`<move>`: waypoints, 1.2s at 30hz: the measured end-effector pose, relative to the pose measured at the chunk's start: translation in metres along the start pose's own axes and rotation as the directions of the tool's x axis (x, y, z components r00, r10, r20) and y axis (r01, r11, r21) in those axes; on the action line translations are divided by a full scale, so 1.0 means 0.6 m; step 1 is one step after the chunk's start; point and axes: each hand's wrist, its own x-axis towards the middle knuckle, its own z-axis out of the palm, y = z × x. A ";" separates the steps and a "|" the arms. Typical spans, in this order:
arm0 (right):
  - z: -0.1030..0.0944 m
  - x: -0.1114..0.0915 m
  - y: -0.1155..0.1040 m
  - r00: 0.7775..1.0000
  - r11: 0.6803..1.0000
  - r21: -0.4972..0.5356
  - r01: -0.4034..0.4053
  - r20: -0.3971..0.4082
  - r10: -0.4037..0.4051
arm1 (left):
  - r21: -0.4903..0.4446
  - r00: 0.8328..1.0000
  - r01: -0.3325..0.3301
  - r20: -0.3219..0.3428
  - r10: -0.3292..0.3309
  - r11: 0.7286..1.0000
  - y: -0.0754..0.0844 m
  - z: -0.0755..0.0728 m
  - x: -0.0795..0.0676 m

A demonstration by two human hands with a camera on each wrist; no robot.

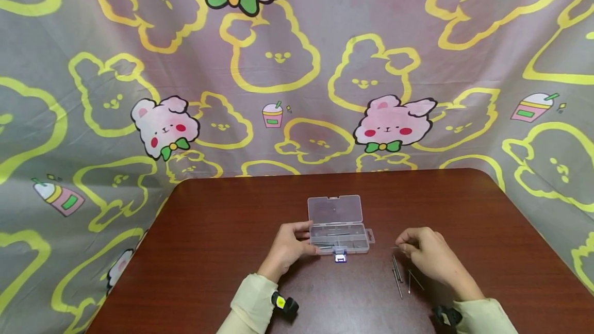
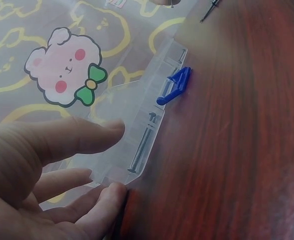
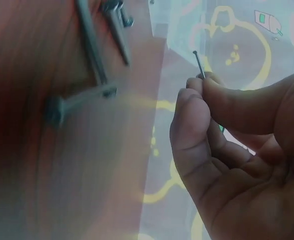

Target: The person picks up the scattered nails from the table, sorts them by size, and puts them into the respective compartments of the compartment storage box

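A clear plastic compartment box (image 1: 343,250) sits on the table, its lid (image 1: 335,210) raised behind it. Long nails (image 2: 142,150) lie inside, and a blue latch (image 2: 177,87) hangs at the front. My left hand (image 1: 286,246) holds the box's left end between thumb and fingers. Off the box's right side, my right hand (image 1: 429,256) pinches a small thin nail (image 3: 199,63) between thumb and fingertips, its headed end sticking out. Several loose nails (image 1: 397,283) lie on the table just below the right hand; they look blurred in the right wrist view.
The brown table (image 1: 223,231) runs back to a hanging cloth (image 1: 278,143) printed with cartoon animals, which also covers both sides. A hang tab (image 1: 370,236) sticks out from the box's right end. Each wrist wears a black strapped device (image 1: 285,304).
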 end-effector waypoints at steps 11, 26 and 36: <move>0.025 0.028 -0.019 0.999 0.981 0.188 -0.053 0.020 0.050 | 0.003 1.000 -0.002 0.000 0.002 1.000 0.000 0.001 -0.003; 0.058 0.060 -0.052 1.000 0.989 0.145 -0.015 -0.001 0.016 | 0.034 1.000 0.001 -0.004 -0.001 0.999 0.009 0.002 -0.002; 0.070 0.070 -0.058 1.000 0.997 0.073 0.029 -0.005 -0.029 | 0.032 1.000 0.007 -0.005 -0.007 0.999 0.008 0.002 -0.004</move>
